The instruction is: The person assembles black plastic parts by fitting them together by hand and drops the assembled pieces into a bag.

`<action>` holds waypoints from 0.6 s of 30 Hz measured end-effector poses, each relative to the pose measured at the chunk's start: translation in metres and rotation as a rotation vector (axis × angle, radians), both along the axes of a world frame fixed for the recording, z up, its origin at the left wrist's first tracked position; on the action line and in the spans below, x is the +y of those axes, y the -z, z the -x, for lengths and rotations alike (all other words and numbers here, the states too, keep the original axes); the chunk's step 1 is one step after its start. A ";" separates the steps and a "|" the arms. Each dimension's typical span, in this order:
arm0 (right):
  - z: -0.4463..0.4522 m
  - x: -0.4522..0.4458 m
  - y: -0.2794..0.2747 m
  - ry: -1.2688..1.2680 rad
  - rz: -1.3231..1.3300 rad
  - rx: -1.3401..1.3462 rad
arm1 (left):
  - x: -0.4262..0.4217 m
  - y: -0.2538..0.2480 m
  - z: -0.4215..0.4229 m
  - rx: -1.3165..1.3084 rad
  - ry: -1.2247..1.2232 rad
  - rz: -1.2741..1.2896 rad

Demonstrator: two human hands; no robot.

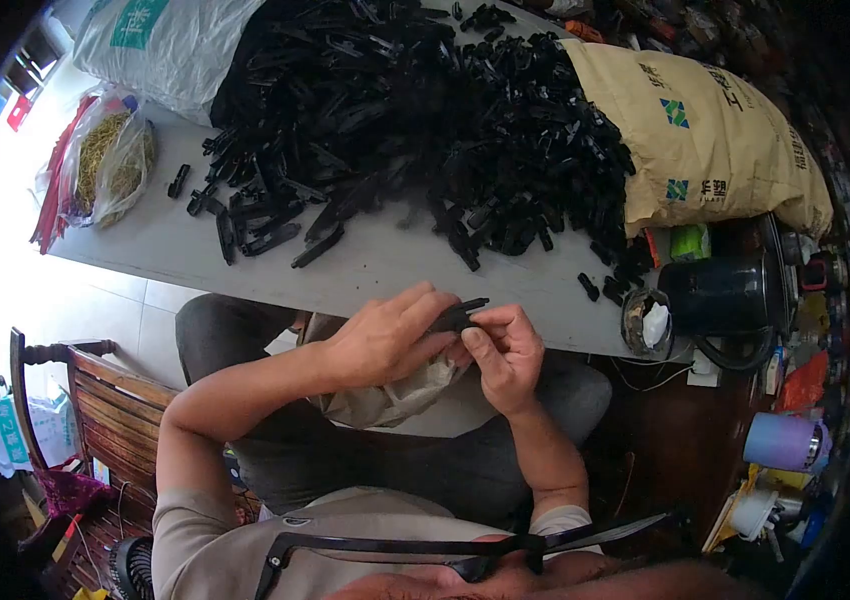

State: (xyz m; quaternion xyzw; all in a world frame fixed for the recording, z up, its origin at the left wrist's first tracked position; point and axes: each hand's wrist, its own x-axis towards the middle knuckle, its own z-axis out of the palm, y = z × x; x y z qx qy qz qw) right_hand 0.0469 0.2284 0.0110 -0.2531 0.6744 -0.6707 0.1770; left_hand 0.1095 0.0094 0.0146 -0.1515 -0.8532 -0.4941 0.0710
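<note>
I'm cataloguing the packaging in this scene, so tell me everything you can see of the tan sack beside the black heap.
The tan sack lies on its side at the right end of the table, bulging and creased. It looks like paper or woven plastic, printed with dark Chinese characters and two square blue-and-green logos. Its left edge, apparently the mouth, meets the heap of black parts. Neither hand touches it. What it holds inside cannot be seen.
</note>
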 end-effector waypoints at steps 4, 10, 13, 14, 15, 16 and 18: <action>0.000 -0.002 -0.006 0.056 -0.012 0.080 | -0.006 0.000 0.002 0.069 0.035 0.052; 0.015 0.002 -0.016 -0.063 -0.192 0.325 | -0.014 -0.004 0.003 0.061 0.102 0.051; 0.020 0.004 -0.017 -0.081 -0.205 0.400 | -0.014 0.000 0.006 0.085 0.127 0.033; 0.020 0.005 -0.017 -0.084 -0.211 0.431 | -0.014 0.001 0.005 0.096 0.132 0.024; 0.018 0.005 -0.016 -0.078 -0.207 0.422 | -0.014 0.000 0.005 0.100 0.132 0.023; 0.017 0.005 -0.015 -0.072 -0.201 0.415 | -0.014 -0.001 0.005 0.107 0.130 0.023; 0.015 0.006 -0.015 -0.069 -0.203 0.426 | -0.014 -0.003 0.004 0.128 0.135 0.025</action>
